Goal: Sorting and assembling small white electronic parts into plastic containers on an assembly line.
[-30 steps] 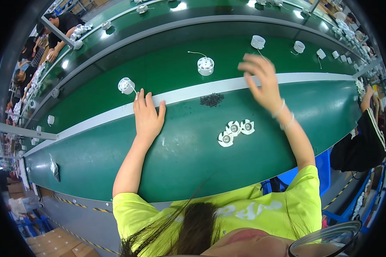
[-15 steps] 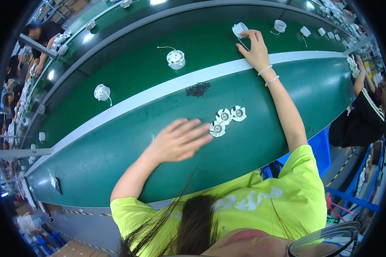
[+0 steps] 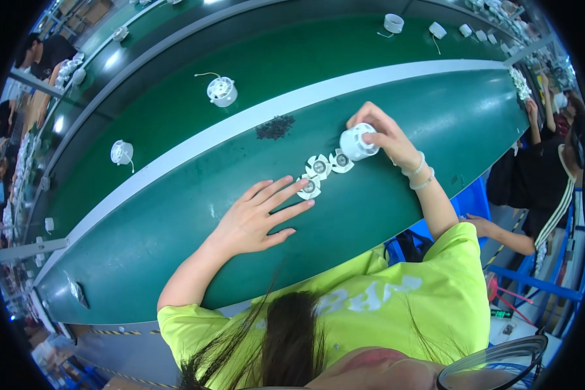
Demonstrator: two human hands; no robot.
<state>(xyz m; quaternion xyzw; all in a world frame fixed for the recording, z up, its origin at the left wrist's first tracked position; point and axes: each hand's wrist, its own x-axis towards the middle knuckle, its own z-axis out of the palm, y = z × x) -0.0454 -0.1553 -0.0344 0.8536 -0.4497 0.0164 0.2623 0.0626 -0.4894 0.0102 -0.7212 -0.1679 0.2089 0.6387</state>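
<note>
My right hand (image 3: pixel 391 135) grips a white cylindrical fan housing (image 3: pixel 356 144), tilted and raised over the green work surface (image 3: pixel 240 172). Three small white fan wheels with round metallic hubs lie in a slanting row below and left of it. The right-hand fan wheel (image 3: pixel 342 162) is beside the housing. The middle fan wheel (image 3: pixel 318 167) sits against its neighbours. Over the nearest fan wheel (image 3: pixel 311 190) reach the fingertips of my left hand (image 3: pixel 257 218), which lies palm down with fingers spread; whether it presses on the wheel I cannot tell.
A heap of tiny black parts (image 3: pixel 275 127) lies left of the fan wheels. Beyond a white rail (image 3: pixel 253 107) runs a green belt carrying white housings (image 3: pixel 221 92) with thin wires. A small bag (image 3: pixel 77 291) lies far left. Another person (image 3: pixel 533 188) is at the right, near a blue bin (image 3: pixel 471 200).
My right hand has brought the housing from the belt back over the rail to beside the fan wheels. My left hand's fingers have come to the nearest wheel. The view has shifted slightly.
</note>
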